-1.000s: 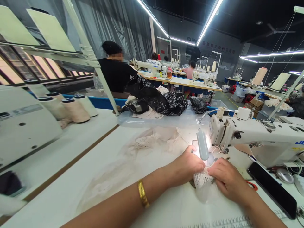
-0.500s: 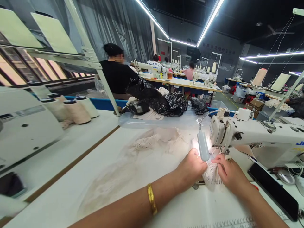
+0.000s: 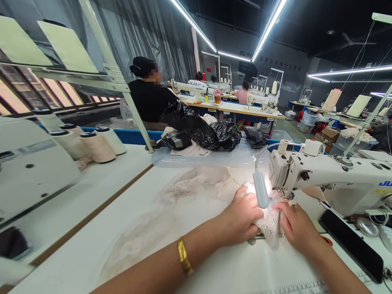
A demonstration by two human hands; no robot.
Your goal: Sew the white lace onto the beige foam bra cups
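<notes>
Pale lace fabric [image 3: 268, 227] lies at the needle end of a white sewing machine [image 3: 330, 171], lit by a small grey lamp [image 3: 260, 190] on a bendable neck. My left hand [image 3: 241, 214] is closed on the left edge of the lace, its fingertips partly behind the lamp. On the other side, my right hand [image 3: 298, 224] pinches the lace close to the presser foot. A thin dark strip shows beside its fingers; what it is I cannot make out. More sheer, lace-trimmed fabric [image 3: 186, 185] spreads over the table to the left.
A black phone [image 3: 352, 245] lies right of my right hand, with a ruler scale [image 3: 294, 288] along the front. Black plastic bags [image 3: 211, 132] sit behind the table. Thread cones [image 3: 98, 147] stand at left. A person in black [image 3: 153, 96] sits beyond.
My left hand has shifted slightly left, its fingers more spread over the lace. The lace between the hands has turned and flared a little. My right hand has hardly moved.
</notes>
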